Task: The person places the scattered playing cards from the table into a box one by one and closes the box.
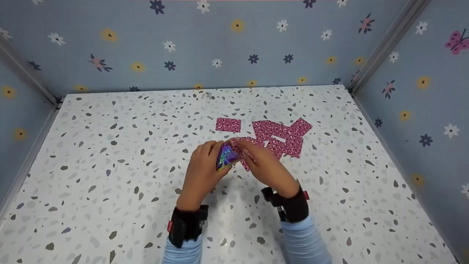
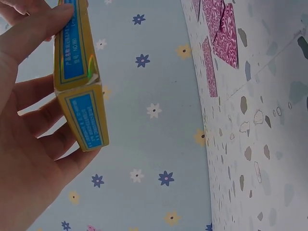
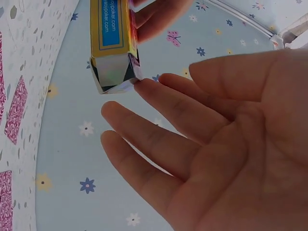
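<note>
Apparently, your work is unfinished: your left hand [image 1: 202, 167] grips the small yellow-and-blue cardboard box [image 1: 227, 157] above the white speckled tabletop [image 1: 110, 161], your right hand's [image 1: 269, 165] extended fingers touch its white end, and pink-and-white patterned rectangular cards [image 1: 271, 128] lie loose outside it.

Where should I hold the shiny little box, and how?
I'd come from the left and pinch the box by its long narrow sides. It's slim and straight-edged, so it should fit between thumb and fingers. The left hand has its thumb on one of those sides. I'd avoid the white end near the right hand: dark gaps there suggest it's loose.
</note>
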`<state>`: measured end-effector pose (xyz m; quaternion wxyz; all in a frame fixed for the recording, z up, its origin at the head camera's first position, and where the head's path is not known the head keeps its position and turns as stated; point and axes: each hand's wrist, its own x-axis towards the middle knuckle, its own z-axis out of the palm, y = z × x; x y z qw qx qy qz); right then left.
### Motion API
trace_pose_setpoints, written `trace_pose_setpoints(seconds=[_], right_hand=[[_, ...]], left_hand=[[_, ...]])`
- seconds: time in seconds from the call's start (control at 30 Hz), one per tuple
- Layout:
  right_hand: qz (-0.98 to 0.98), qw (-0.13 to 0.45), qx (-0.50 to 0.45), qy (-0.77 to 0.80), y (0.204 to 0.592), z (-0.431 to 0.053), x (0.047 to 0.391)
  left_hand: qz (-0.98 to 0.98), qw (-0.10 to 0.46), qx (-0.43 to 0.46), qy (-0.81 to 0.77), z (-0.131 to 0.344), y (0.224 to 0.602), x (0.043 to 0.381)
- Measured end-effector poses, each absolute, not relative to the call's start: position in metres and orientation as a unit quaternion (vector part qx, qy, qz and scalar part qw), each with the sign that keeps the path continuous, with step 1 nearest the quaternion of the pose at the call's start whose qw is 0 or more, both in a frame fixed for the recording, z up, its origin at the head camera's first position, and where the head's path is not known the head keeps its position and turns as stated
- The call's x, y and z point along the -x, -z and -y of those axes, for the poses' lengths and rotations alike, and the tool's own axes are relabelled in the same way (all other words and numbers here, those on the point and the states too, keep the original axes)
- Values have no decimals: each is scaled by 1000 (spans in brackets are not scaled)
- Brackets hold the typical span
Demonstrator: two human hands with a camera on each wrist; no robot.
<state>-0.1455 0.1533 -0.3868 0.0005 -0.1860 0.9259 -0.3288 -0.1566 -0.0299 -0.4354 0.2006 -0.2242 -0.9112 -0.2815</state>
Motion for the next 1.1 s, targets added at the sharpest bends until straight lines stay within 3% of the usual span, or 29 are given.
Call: trace_pose_setpoints(seconds=[0.23,0.53,1.1], right_hand=[[-923,34,203,325,387,-162,149],[-924,31,88,370,408,-206,175],[-926,119,8,357,459,-245,206]], left_hand=[[914,184,216,290,33,437,158],[918,171,210,289,32,436,157],[920,157,210,290,28,435,156]])
